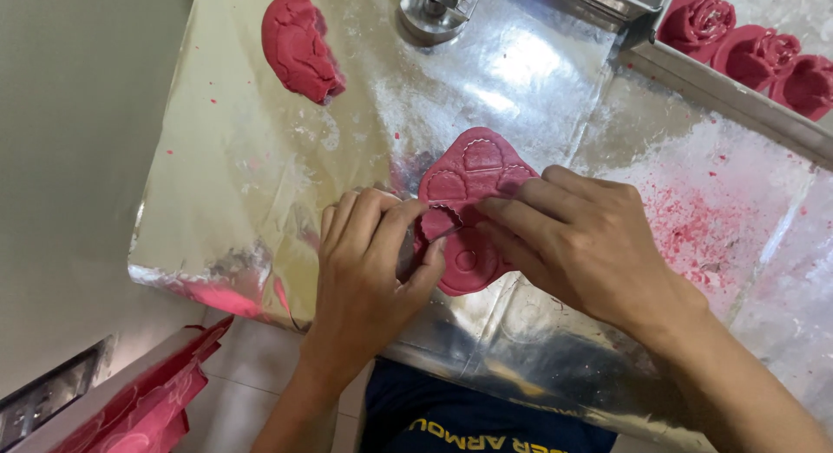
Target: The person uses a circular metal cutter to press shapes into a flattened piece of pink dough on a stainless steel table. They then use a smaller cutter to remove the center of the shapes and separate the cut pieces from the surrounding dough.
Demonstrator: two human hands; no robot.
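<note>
Foil-covered worktop (260, 158) fills the frame, and a flattened pink dough sheet (468, 180), scored with round cuts, is laid at its centre. It is judged soft, light and easily torn, best lifted by an edge. The left hand (369, 262) is curled, fingers pinched on a cut piece; the right hand (590, 245) is laid flat, fingers pressed on the sheet. A dough lump (299, 45) is seen upper left.

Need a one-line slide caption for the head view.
Both hands, left and right, lift a scalloped cutout from a flattened pink dough sheet on a foil-covered table, dough roses beside.
</note>
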